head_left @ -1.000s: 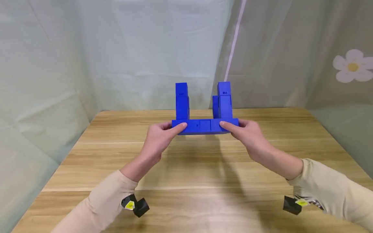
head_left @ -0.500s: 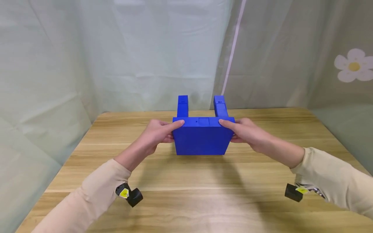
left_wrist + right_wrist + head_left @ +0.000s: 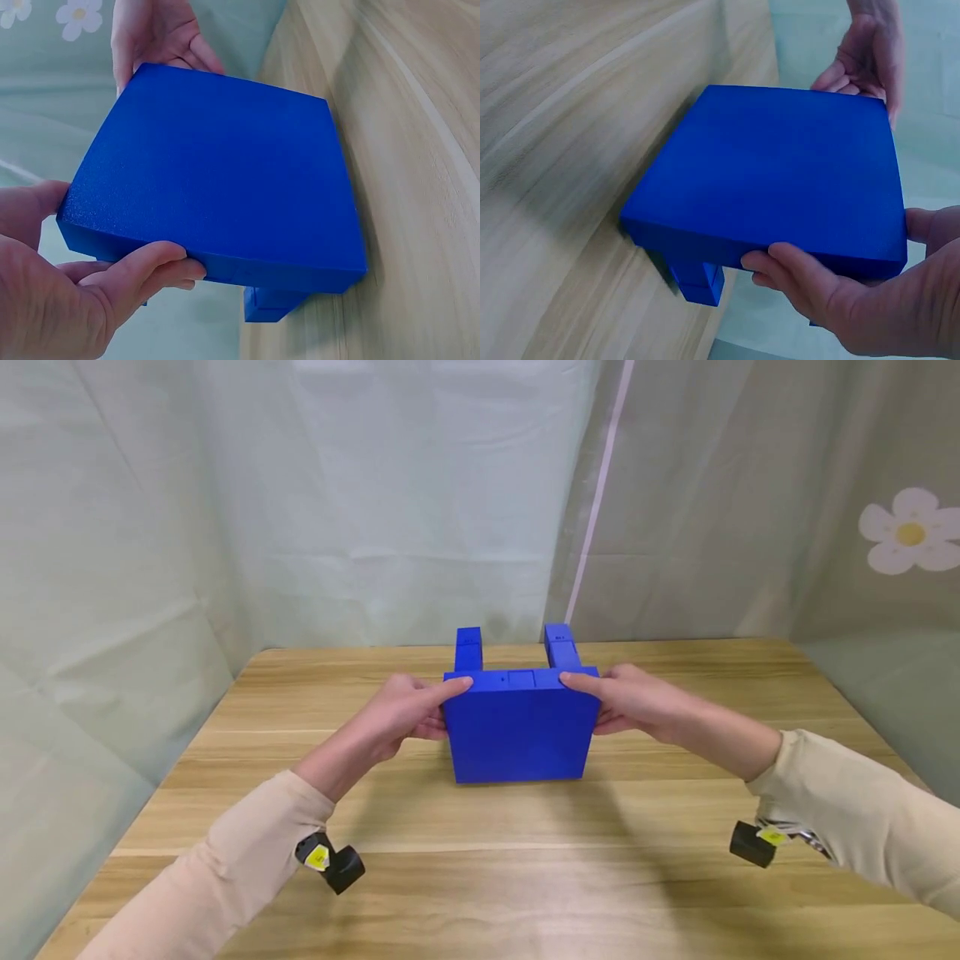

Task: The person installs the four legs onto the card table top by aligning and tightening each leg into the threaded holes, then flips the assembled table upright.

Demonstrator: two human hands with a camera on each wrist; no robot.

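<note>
The left hand (image 3: 405,714) gripped the left edge of the blue plastic stool-shaped block (image 3: 517,727), fingers curled under and thumb on top. The block stood tilted on the wooden table (image 3: 480,877), slab facing the person, square legs (image 3: 468,649) pointing away. The right hand (image 3: 637,702) gripped its right edge likewise. Even pressure from both sides would keep the matte, fine-grained slab from slipping.

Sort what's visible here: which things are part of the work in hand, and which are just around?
In hand:
blue legged block, tipped on its side
left hand, gripping its left edge
right hand, gripping its right edge

Just around:
wooden table
curtain backdrop
flower print
</note>
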